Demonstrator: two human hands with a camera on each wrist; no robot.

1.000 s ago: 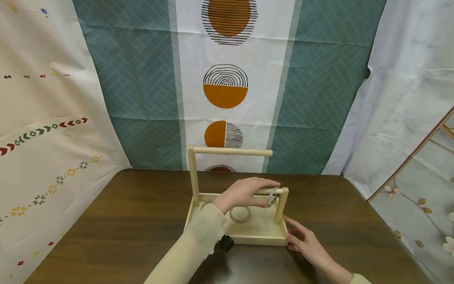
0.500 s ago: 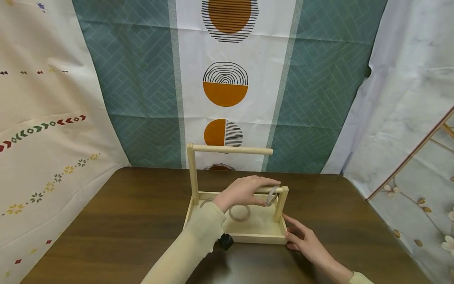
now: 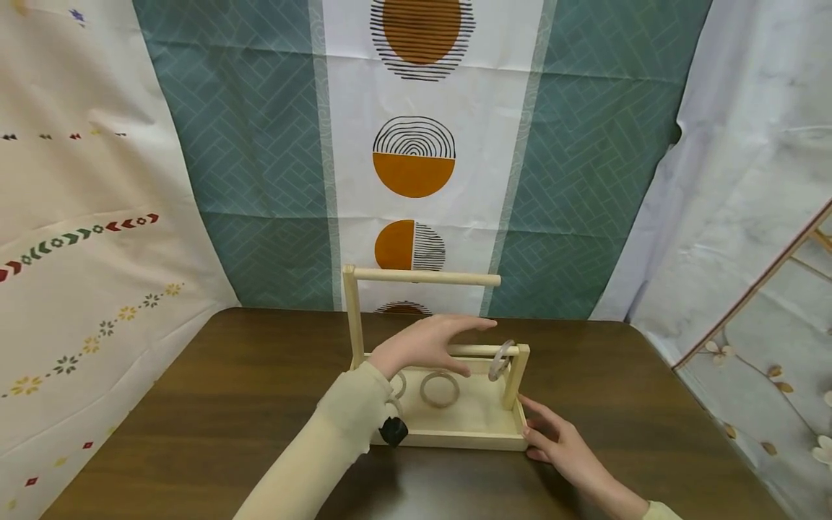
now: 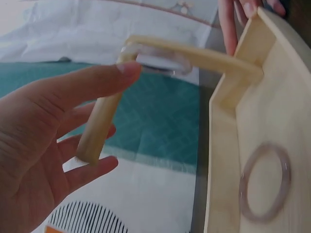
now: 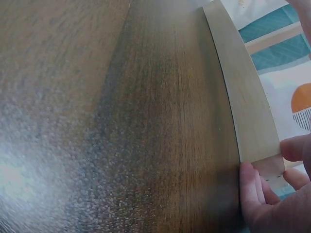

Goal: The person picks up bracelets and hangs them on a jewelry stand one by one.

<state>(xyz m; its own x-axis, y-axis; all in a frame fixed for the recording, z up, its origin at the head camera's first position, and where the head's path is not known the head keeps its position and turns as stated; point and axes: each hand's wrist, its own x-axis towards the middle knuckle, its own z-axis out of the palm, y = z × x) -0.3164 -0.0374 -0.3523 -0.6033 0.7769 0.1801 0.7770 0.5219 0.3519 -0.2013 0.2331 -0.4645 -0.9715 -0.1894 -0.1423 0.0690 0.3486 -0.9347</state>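
Observation:
A pale wooden jewelry stand [image 3: 458, 439] has a tray base and two T-bar rods at different heights. One translucent bangle [image 3: 495, 366] hangs on the lower rod [image 3: 477, 350], close to its post. My left hand [image 3: 419, 345] is just left of that bangle, apart from it, fingers spread around the rod's free end in the left wrist view. Another bangle [image 4: 243, 187] lies flat in the tray, and at least one more bangle [image 3: 404, 384] shows partly behind the left wrist. My right hand [image 3: 564, 446] grips the tray's front right corner, thumb and fingers on either side [image 5: 266, 167].
The upper rod [image 3: 425, 276] extends right from a tall post at the tray's left end, above the left hand. The stand sits on a dark brown wooden table [image 3: 260, 404]. Patterned cloths [image 3: 260, 144] hang behind and at both sides.
My left hand has let go of the bangle on the lower rod and moved left, its fingers spreading. The bangle stays hanging there. My right hand has not moved.

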